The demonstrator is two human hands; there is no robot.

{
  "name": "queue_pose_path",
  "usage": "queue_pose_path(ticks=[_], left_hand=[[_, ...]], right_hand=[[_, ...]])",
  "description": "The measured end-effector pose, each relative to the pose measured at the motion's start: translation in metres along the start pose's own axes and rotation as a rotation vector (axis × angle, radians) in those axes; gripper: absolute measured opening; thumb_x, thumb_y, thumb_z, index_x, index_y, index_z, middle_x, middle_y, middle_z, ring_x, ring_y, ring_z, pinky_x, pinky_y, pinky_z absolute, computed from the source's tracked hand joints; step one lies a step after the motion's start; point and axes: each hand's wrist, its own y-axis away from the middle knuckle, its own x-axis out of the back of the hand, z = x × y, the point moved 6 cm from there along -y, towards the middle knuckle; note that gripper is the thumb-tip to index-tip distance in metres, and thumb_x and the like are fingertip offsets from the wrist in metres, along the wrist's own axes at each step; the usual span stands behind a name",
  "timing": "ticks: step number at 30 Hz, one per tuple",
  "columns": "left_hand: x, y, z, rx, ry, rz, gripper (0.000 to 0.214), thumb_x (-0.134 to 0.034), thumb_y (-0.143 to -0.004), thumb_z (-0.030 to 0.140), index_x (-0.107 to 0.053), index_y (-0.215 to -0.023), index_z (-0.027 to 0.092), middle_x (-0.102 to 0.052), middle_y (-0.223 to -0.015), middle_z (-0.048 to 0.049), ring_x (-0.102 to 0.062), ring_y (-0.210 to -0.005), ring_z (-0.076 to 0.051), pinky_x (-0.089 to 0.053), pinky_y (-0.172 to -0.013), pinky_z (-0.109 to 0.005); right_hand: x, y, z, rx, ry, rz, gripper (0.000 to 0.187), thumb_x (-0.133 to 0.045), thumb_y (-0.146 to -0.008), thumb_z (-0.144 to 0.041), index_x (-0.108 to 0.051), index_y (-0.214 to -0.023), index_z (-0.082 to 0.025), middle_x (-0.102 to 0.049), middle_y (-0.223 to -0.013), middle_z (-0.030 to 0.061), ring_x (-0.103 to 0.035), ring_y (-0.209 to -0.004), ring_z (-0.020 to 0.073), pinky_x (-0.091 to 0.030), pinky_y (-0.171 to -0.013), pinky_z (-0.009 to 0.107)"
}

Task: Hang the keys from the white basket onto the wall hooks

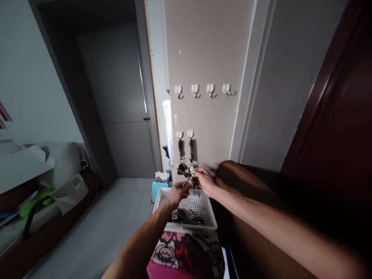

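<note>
Above the far part of a white perforated basket (213, 217), both my hands grip a bunch of keys (187, 176). My left hand (178, 194) pinches it from the lower left, and my right hand (204, 180) holds it from the right with bent fingers. More keys and dark fobs (186, 217) lie in the near part of the basket. Just beyond my hands, two key sets hang on the wall, a left one (180, 147) and a right one (191, 149), each from a white hook. My fingers partly cover the keys I hold.
A row of several white hooks (210, 90) is fixed higher on the beige wall. The basket stands on a flower-patterned surface (186, 252). A blue box (159, 188) sits beyond it at left. Brown furniture (235, 182) is close on the right; a grey door (119, 97) stands at left.
</note>
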Motion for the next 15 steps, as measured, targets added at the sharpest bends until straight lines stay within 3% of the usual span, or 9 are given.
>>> queue_pose_path(ticks=[3,6,10,15], left_hand=[[0.017,-0.003,0.008,-0.046,0.019,0.101,0.015,-0.054,-0.054,0.023,-0.050,-0.064,0.012,-0.045,-0.049,0.0040,-0.041,-0.043,-0.002,-0.031,-0.045,-0.015],[0.024,-0.003,0.016,-0.064,0.009,0.089,0.019,-0.054,-0.055,0.023,-0.050,-0.070,0.013,-0.050,-0.054,0.0020,-0.046,-0.047,-0.004,-0.032,-0.046,-0.016],[0.016,-0.002,0.017,-0.055,0.096,0.011,0.028,-0.060,-0.048,0.017,-0.047,-0.072,0.014,-0.053,-0.059,0.0018,-0.049,-0.051,-0.006,-0.036,-0.050,-0.018],[0.007,-0.002,0.013,-0.091,0.187,0.010,0.031,-0.060,-0.044,0.013,-0.043,-0.071,0.015,-0.053,-0.056,0.0027,-0.049,-0.049,-0.006,-0.036,-0.049,-0.018]], right_hand=[[0.005,-0.002,0.001,-0.009,0.018,0.019,0.017,-0.038,-0.055,-0.008,-0.037,-0.066,-0.020,-0.040,-0.037,-0.0093,-0.042,-0.032,0.0077,-0.032,-0.036,0.019],[0.006,-0.003,0.006,-0.041,0.015,0.023,0.018,-0.038,-0.054,-0.007,-0.037,-0.066,-0.020,-0.040,-0.037,-0.0093,-0.042,-0.033,0.0074,-0.032,-0.036,0.019],[0.002,-0.002,0.009,-0.032,0.000,-0.007,0.018,-0.039,-0.053,-0.008,-0.038,-0.067,-0.020,-0.041,-0.038,-0.0087,-0.043,-0.035,0.0076,-0.032,-0.037,0.019],[0.000,0.000,0.009,-0.043,-0.005,-0.012,0.020,-0.037,-0.053,-0.008,-0.037,-0.070,-0.020,-0.042,-0.038,-0.0083,-0.043,-0.034,0.0084,-0.031,-0.037,0.020]])
